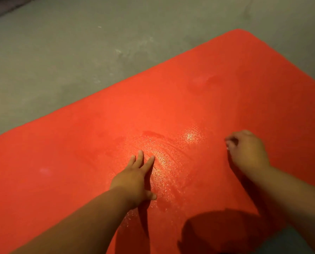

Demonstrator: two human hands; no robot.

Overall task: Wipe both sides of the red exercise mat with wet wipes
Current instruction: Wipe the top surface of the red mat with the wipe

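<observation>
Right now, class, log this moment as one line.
left hand: flat on red mat | right hand: grips wet wipe, mostly hidden | wet sheen between hands

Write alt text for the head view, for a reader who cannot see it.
Two bare hands are on a red mat lying on a grey floor: the left hand rests flat with fingers straight at the edge of a wet, shiny patch, while the right hand is curled on the mat. What it holds, if anything, is hidden.

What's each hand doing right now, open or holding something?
Left hand: open, fingers straight, resting flat on the red mat.
Right hand: fingers curled round a wet wipe; only a white sliver shows.
</observation>
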